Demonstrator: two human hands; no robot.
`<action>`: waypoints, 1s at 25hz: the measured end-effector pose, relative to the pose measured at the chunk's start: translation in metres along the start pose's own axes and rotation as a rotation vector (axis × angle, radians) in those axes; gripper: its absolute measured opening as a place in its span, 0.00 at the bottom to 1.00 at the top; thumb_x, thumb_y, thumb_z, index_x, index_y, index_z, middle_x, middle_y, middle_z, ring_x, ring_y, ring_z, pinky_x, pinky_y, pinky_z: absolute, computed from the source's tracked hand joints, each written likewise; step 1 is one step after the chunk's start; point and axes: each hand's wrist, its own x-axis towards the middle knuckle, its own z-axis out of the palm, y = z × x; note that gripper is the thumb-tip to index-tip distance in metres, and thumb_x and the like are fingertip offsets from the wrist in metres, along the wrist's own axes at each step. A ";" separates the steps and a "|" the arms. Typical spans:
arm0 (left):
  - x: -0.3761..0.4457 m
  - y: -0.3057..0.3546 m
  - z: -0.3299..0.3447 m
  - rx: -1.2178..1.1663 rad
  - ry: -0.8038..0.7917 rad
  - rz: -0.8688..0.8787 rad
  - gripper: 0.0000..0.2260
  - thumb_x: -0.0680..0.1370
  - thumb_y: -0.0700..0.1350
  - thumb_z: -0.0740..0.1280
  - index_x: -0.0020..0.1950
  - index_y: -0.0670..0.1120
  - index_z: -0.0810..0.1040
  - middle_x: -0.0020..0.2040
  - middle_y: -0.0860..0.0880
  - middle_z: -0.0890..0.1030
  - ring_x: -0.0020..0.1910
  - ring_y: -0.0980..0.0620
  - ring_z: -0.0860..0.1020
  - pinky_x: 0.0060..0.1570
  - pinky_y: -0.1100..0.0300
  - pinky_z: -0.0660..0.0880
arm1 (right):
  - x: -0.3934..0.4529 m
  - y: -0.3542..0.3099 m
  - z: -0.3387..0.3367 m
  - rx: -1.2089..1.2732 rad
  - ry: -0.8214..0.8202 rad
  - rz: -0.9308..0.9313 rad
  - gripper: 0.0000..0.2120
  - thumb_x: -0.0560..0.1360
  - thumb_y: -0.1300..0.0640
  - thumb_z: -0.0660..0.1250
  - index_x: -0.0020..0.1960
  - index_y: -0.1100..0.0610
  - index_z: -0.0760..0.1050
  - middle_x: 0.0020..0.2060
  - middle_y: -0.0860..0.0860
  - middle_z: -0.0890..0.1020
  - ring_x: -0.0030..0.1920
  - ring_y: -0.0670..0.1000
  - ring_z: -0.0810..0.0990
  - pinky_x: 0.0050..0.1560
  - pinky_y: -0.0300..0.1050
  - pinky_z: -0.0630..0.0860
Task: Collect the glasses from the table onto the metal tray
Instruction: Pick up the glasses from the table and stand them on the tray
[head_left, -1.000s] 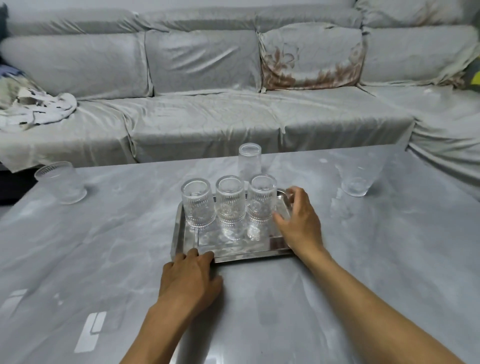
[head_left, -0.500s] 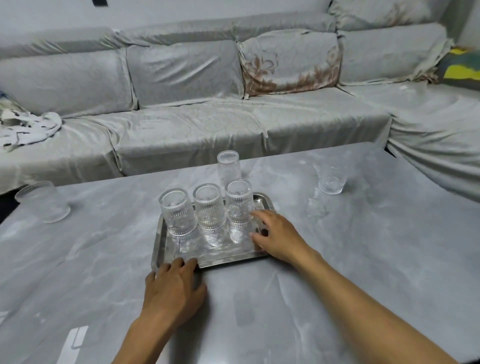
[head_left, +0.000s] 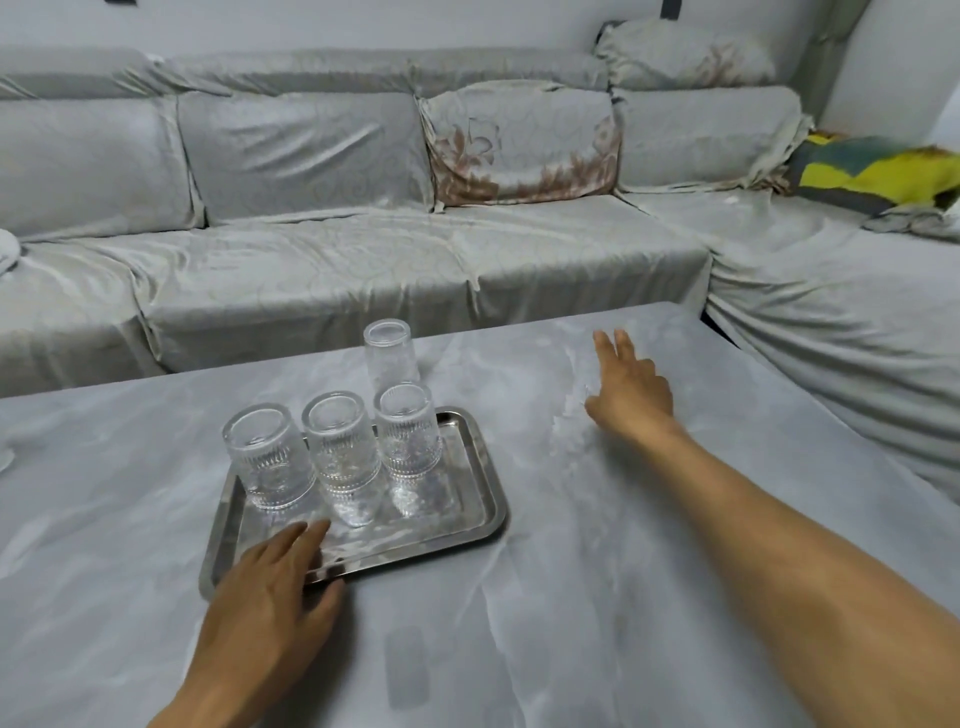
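Note:
A metal tray (head_left: 467, 525) lies on the grey marble table (head_left: 623, 597). Three ribbed clear glasses stand on it in a row: left (head_left: 267, 460), middle (head_left: 340, 452) and right (head_left: 408, 436). A taller glass (head_left: 388, 353) rises behind them; its base is hidden, so I cannot tell whether it is on the tray. My left hand (head_left: 270, 592) lies flat over the tray's near left rim and holds nothing. My right hand (head_left: 628, 387) stretches over the table to the right of the tray with fingers spread and empty. No glass shows beside it.
A grey covered sofa (head_left: 363, 260) runs along the table's far side and wraps round the right. A yellow and dark cushion (head_left: 878, 171) lies on its right end. A sliver of a glass (head_left: 4, 460) shows at the left frame edge.
My right hand has left the tray's right side and reached out to the far right. The view has turned right. My left hand stays on the tray's near rim.

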 end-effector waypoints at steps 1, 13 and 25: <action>0.001 -0.002 0.001 0.004 -0.008 -0.011 0.28 0.71 0.53 0.71 0.70 0.50 0.72 0.69 0.46 0.76 0.67 0.44 0.74 0.66 0.48 0.69 | 0.006 0.003 0.003 0.014 -0.015 -0.004 0.31 0.74 0.60 0.64 0.74 0.53 0.55 0.74 0.56 0.60 0.62 0.63 0.71 0.54 0.53 0.71; 0.001 0.018 -0.041 -0.774 0.060 -0.151 0.33 0.65 0.53 0.77 0.69 0.53 0.71 0.62 0.54 0.79 0.61 0.55 0.76 0.60 0.58 0.73 | -0.115 -0.111 -0.036 1.452 -0.058 -0.062 0.05 0.76 0.60 0.67 0.42 0.55 0.76 0.37 0.50 0.79 0.36 0.50 0.79 0.42 0.46 0.79; 0.009 -0.016 -0.054 -0.882 0.381 -0.335 0.25 0.60 0.53 0.78 0.55 0.54 0.76 0.48 0.56 0.84 0.46 0.58 0.81 0.48 0.57 0.79 | -0.190 -0.220 0.016 1.423 -0.520 0.099 0.20 0.74 0.65 0.66 0.63 0.50 0.71 0.55 0.53 0.79 0.39 0.53 0.80 0.44 0.50 0.80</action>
